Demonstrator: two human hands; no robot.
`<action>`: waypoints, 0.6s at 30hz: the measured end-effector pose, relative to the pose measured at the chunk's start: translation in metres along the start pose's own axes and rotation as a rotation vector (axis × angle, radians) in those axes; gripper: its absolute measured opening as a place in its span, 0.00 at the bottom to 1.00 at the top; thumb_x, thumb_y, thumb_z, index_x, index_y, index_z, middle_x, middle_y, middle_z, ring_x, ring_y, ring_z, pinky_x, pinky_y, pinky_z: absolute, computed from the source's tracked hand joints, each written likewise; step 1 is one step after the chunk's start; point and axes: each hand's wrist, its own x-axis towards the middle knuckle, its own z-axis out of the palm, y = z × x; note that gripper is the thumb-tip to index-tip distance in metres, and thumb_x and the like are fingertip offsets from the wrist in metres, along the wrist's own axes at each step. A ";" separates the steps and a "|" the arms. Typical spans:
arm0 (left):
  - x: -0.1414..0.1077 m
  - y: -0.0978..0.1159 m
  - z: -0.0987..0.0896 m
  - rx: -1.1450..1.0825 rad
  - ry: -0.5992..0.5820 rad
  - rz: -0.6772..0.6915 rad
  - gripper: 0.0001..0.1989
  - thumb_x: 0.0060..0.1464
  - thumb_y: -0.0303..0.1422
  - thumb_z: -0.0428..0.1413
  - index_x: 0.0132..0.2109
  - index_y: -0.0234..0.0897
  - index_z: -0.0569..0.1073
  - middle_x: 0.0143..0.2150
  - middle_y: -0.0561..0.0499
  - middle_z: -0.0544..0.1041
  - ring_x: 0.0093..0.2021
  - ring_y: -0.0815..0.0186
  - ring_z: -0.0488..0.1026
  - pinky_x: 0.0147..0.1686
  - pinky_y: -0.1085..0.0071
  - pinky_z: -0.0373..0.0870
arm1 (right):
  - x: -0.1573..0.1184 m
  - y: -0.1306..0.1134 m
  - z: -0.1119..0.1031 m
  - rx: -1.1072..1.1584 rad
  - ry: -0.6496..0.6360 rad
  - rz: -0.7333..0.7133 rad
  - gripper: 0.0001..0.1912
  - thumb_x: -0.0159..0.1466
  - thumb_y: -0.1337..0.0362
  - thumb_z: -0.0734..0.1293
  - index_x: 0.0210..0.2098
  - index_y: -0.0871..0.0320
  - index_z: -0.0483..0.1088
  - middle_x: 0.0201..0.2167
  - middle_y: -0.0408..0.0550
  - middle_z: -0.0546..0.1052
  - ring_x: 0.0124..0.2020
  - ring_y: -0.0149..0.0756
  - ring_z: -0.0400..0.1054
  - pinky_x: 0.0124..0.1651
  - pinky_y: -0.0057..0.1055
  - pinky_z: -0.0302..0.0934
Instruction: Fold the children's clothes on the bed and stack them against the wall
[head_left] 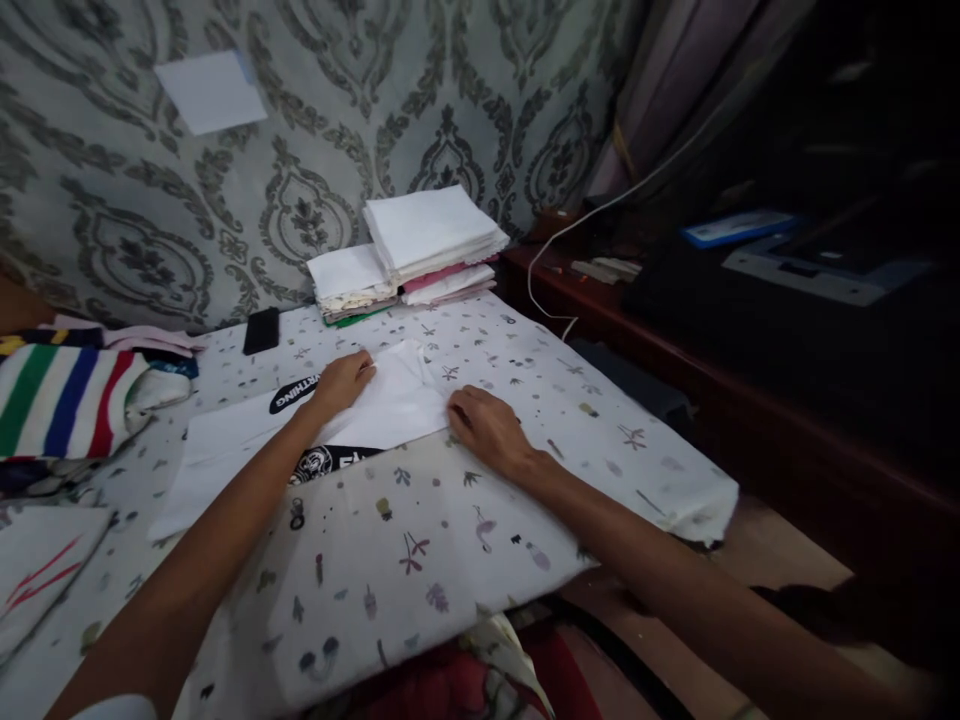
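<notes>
Damask wallpaper (pixel 315 90) rising behind patterned sheet's (pixel 405 560) back edge; dark furniture (pixel 750 430) beyond right edge sinking into shadow. White garment (pixel 401 405) lying across sheet's middle, left forearm (pixel 217 550) hiding part of dark print (pixel 294 395). Left hand (pixel 346 380) resting on garment, fingers bending loosely, tips partly hidden. Right hand (pixel 484 422) touching garment's right end, fingers curling together; cannot tell whether pinching cloth. Striped cloth (pixel 75 400) running out of view, sheet's left edge too.
</notes>
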 end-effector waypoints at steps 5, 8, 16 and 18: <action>-0.024 -0.032 -0.039 -0.372 0.011 -0.075 0.15 0.60 0.44 0.47 0.45 0.39 0.70 0.38 0.49 0.76 0.36 0.63 0.72 0.36 0.68 0.67 | 0.011 -0.013 -0.014 0.093 0.073 -0.074 0.11 0.69 0.67 0.58 0.36 0.58 0.71 0.34 0.50 0.76 0.36 0.39 0.70 0.39 0.32 0.62; -0.064 -0.060 -0.071 -0.423 -0.095 -0.159 0.18 0.58 0.48 0.49 0.43 0.38 0.70 0.35 0.49 0.76 0.36 0.62 0.73 0.35 0.69 0.67 | 0.040 -0.033 -0.013 0.125 -0.015 -0.195 0.13 0.69 0.65 0.57 0.41 0.58 0.73 0.39 0.52 0.78 0.40 0.41 0.72 0.43 0.34 0.64; -0.179 -0.086 -0.111 -0.041 -0.276 -0.329 0.18 0.57 0.49 0.49 0.39 0.40 0.73 0.36 0.51 0.77 0.36 0.60 0.72 0.35 0.69 0.62 | 0.104 -0.060 0.054 -0.094 -0.198 -0.270 0.24 0.71 0.63 0.54 0.61 0.67 0.66 0.64 0.62 0.67 0.67 0.48 0.59 0.68 0.45 0.52; -0.191 -0.090 -0.113 -0.026 -0.252 -0.347 0.17 0.55 0.48 0.51 0.38 0.40 0.72 0.36 0.50 0.76 0.36 0.60 0.71 0.35 0.69 0.62 | 0.104 -0.054 0.067 -0.118 -0.161 -0.271 0.25 0.72 0.61 0.54 0.63 0.68 0.64 0.66 0.62 0.65 0.69 0.49 0.55 0.69 0.47 0.50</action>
